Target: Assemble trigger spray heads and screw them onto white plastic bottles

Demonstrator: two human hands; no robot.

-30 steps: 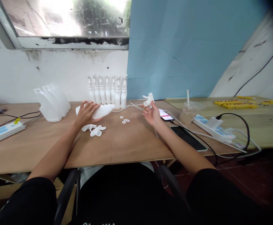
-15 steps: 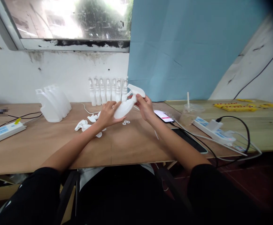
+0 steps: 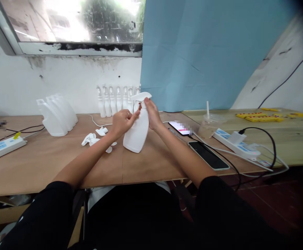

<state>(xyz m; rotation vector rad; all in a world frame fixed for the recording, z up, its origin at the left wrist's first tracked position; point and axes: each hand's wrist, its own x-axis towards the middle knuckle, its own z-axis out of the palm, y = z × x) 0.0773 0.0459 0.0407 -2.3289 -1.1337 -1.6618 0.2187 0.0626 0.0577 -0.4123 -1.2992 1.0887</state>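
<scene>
A white spray bottle (image 3: 136,134) stands slightly tilted above the table, its trigger head (image 3: 142,96) on top. My right hand (image 3: 152,114) is closed around the bottle's neck just under the head. From the other side, my left hand (image 3: 122,122) pinches at the neck and collar, with its fingertips partly hidden. Several loose white trigger heads (image 3: 90,139) lie on the table left of the bottle. At the left, white bottles without heads (image 3: 56,119) are lined up.
Against the wall stands a row of several white spray bottles (image 3: 111,103). To the right are a lit phone (image 3: 179,127), a dark phone (image 3: 209,155), a plastic cup with a straw (image 3: 209,126) and a power strip (image 3: 236,146) with cables. Another power strip (image 3: 4,148) lies at left.
The spray bottle has swung from lying nearly sideways to almost upright, its base now down near the table. My left hand has shifted from the bottle's body up to the neck.
</scene>
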